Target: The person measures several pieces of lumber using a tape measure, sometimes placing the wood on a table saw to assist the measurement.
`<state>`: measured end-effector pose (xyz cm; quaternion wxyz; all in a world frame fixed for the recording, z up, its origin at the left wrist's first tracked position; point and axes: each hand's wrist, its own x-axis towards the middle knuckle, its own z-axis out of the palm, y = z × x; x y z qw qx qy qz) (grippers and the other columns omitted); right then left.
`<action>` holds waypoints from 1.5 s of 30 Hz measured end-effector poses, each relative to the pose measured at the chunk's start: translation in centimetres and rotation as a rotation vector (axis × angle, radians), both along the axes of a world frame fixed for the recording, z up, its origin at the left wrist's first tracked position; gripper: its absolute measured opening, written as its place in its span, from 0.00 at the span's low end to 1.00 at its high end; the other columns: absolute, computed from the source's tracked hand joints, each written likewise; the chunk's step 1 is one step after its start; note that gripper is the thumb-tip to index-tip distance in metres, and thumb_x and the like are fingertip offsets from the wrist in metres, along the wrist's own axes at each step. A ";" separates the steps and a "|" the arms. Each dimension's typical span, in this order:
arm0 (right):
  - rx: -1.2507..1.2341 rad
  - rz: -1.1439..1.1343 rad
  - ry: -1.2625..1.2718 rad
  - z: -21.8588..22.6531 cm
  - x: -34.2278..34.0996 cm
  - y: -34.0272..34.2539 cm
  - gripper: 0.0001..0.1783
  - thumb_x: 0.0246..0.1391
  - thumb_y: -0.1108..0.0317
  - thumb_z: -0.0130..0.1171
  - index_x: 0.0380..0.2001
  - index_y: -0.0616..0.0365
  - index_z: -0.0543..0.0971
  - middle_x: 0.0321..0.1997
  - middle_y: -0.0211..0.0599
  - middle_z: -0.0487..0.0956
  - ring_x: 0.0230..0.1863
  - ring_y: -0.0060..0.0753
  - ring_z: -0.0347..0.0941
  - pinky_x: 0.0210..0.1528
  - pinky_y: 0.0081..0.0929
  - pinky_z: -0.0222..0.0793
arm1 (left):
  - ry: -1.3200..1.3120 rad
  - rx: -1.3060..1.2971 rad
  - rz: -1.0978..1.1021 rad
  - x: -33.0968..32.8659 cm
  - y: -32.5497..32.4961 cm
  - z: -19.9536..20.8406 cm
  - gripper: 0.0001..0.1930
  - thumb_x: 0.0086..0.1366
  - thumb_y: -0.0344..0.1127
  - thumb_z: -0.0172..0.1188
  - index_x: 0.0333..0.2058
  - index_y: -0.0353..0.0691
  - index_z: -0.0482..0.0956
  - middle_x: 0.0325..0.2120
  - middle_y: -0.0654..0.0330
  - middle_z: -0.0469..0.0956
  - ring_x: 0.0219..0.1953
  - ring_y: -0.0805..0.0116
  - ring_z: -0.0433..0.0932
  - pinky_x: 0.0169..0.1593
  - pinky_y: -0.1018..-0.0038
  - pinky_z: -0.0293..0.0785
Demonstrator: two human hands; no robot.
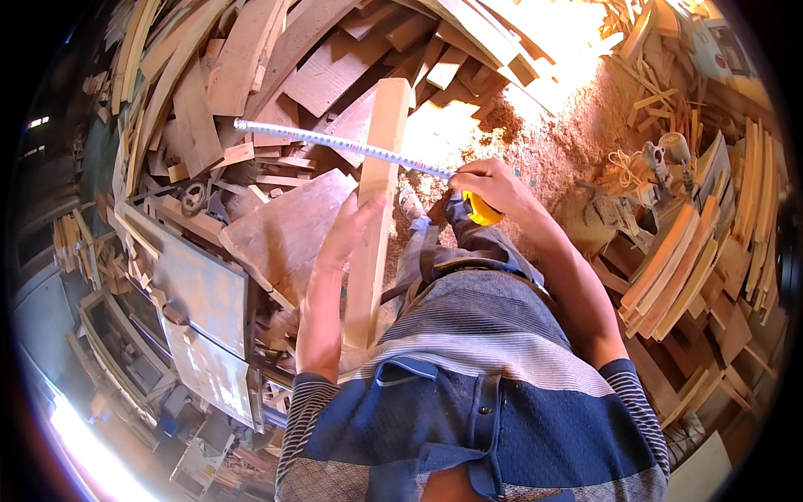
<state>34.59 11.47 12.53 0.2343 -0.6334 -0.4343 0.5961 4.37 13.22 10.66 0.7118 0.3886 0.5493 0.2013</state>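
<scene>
Striped blue-and-grey shirt [493, 393] fills the 6 o'clock edge, closest to the lens, both forearms running up from it. Left hand [347, 230] sits just left of centre, palm and fingers flat against the left face of a pale wooden board [376, 209]; looks like a steadying press, and I can't tell if the fingers wrap round it. Board stands near-vertical in frame, lower end down by the shirt, upper end toward 12 o'clock. Right hand [489, 184] is just right of centre, at about 1 o'clock from the left hand, fingers closed tight around a yellow tape measure [483, 213], only the case's lower edge showing under the fingers. Tape blade [335, 144] is pulled out, running from that hand toward 10 o'clock, crossing in front of the board near its upper third, free tip ending over the scrap. Heaped offcuts [251, 75] cover 9 through 12 o'clock. Sawdust [544, 142] lies bright and sunlit around 1 o'clock. Stacked curved slats [669, 268] lean at 3 o'clock, with a small power tool [665, 159] just above them. Grey flat panel [201, 289] lies at 8 o'clock.
</scene>
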 end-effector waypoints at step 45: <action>0.064 0.172 -0.146 -2.4 -0.5 0.2 0.12 0.58 0.63 0.63 0.38 0.58 0.88 0.29 0.38 0.85 0.29 0.27 0.78 0.34 0.29 0.73 | 0.130 0.174 -0.116 1.2 -1.5 -0.4 0.33 0.67 0.52 0.67 0.60 0.31 0.72 0.48 0.58 0.79 0.48 0.71 0.76 0.54 0.72 0.73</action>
